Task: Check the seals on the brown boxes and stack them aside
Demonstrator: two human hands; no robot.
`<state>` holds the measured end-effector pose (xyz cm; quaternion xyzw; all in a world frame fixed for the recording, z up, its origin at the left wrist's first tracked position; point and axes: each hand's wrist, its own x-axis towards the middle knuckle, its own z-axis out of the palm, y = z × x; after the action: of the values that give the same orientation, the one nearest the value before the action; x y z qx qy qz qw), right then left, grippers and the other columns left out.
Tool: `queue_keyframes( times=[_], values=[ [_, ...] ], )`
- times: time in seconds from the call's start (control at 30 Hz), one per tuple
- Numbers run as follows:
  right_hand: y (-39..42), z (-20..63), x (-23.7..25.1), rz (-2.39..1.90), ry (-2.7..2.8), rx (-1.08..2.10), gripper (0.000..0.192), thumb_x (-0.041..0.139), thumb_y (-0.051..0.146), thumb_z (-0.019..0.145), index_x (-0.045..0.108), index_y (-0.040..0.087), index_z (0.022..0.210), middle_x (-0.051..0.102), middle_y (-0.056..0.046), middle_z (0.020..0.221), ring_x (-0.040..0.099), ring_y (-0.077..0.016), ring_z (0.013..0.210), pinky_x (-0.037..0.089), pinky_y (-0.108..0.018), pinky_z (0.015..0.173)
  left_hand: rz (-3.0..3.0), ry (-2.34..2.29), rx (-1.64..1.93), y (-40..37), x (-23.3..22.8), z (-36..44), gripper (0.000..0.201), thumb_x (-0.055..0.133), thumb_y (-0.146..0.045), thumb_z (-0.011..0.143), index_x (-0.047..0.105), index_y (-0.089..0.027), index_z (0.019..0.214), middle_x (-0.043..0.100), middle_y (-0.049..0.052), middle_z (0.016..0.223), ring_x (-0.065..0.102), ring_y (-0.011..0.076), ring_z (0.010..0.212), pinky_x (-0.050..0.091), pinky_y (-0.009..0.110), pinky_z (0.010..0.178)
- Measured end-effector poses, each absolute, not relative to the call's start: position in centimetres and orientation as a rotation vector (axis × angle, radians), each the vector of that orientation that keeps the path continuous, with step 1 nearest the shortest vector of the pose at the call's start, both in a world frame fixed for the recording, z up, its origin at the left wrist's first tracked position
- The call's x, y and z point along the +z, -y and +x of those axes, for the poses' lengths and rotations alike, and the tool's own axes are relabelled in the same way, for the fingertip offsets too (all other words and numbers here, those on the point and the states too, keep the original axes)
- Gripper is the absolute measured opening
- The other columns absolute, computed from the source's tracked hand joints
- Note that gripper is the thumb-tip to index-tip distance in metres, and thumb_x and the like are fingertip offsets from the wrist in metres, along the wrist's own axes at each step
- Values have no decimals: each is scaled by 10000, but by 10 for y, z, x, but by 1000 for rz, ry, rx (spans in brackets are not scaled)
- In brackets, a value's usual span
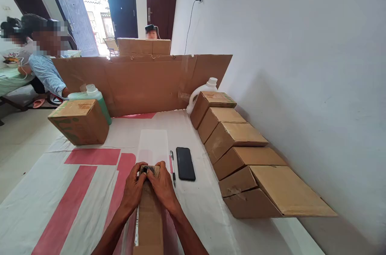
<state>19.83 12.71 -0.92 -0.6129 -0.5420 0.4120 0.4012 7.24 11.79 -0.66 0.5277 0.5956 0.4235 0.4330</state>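
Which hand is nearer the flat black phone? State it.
Right. The right hand lies just left of the black phone, beside the pen; the left hand sits farther left.

The flat cardboard piece under both hands is matt brown corrugated board, as are the row of boxes along the wall and the upright cardboard screen. The surface wears a smooth white and red printed sheet. The phone is glossy black; the green jug looks like plastic.
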Motion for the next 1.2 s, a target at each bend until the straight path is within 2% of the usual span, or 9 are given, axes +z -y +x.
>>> queue_keyframes(
  times=[0.13, 0.27, 0.43, 0.47, 0.57, 0.67, 0.8, 1.0, 1.2],
  values=[
    [-132, 211, -13, -1572, 1435, 1077, 196, 555, 414, 879, 534, 241, 968, 679, -13, 913, 669, -204, 809, 491, -302, 714, 1280, -1482, 1060, -120, -6, 72, 316, 495, -378, 847, 624, -222, 1089, 684, 71, 1143, 615, 282, 1096, 443, 423, 1004],
    [-145, 247, -23, -1784, 1419, 1018, 308, 465, 432, 974, 556, 175, 1115, 721, -116, 976, 715, -253, 853, 510, -336, 731, 1208, -1394, 997, -113, -13, 66, 469, 546, -529, 882, 566, -231, 1244, 645, 87, 1244, 640, 281, 1053, 486, 410, 944],
    [-162, 264, -39, -2052, 1402, 916, 14, 601, 136, 818, 612, 144, 821, 721, -273, 940, 700, -410, 1020, 474, -444, 822, 1267, -1227, 921, -105, -25, 55, 744, 676, -467, 811, 399, -283, 1476, 536, 107, 1430, 504, 336, 1327, 398, 469, 1104],
    [-165, 264, -42, -2065, 1392, 917, 56, 604, 106, 789, 600, 156, 764, 723, -275, 924, 703, -413, 1016, 474, -443, 817, 1283, -1197, 904, -105, -27, 54, 791, 686, -453, 799, 362, -292, 1502, 503, 109, 1460, 457, 346, 1376, 362, 488, 1138],
    [-170, 265, -41, -2013, 1359, 957, 183, 628, 110, 736, 520, 206, 622, 714, -203, 761, 725, -375, 911, 485, -401, 757, 1312, -1128, 876, -107, -31, 49, 859, 691, -438, 794, 283, -301, 1539, 407, 110, 1540, 360, 354, 1458, 290, 514, 1192],
    [-173, 270, -29, -1830, 1308, 1047, 190, 595, 274, 812, 485, 232, 664, 655, -83, 619, 707, -272, 693, 491, -332, 636, 1311, -1111, 871, -109, -34, 48, 880, 709, -436, 787, 271, -279, 1534, 377, 122, 1562, 375, 356, 1449, 292, 514, 1195],
    [-163, 258, -4, -1520, 1224, 1155, 266, 395, 507, 939, 467, 253, 905, 678, -21, 794, 685, -187, 659, 512, -282, 568, 1310, -1113, 890, -110, -35, 50, 872, 731, -399, 762, 305, -258, 1509, 387, 129, 1550, 393, 353, 1436, 314, 509, 1188],
    [-130, 216, 10, -1028, 1099, 1380, 275, 682, 478, 889, 594, 219, 913, 706, -2, 787, 630, -125, 568, 513, -245, 550, 1264, -1149, 948, -109, -30, 54, 814, 720, -231, 712, 388, -245, 1455, 475, 121, 1474, 460, 334, 1382, 355, 498, 1161],
    [-126, 212, 3, -1092, 1144, 1335, 276, 660, 462, 899, 583, 204, 841, 639, 34, 616, 502, -86, 446, 415, -209, 455, 1237, -1133, 975, -107, -32, 53, 822, 732, -206, 724, 407, -245, 1478, 513, 118, 1461, 504, 327, 1345, 398, 496, 1130]
  ],
)
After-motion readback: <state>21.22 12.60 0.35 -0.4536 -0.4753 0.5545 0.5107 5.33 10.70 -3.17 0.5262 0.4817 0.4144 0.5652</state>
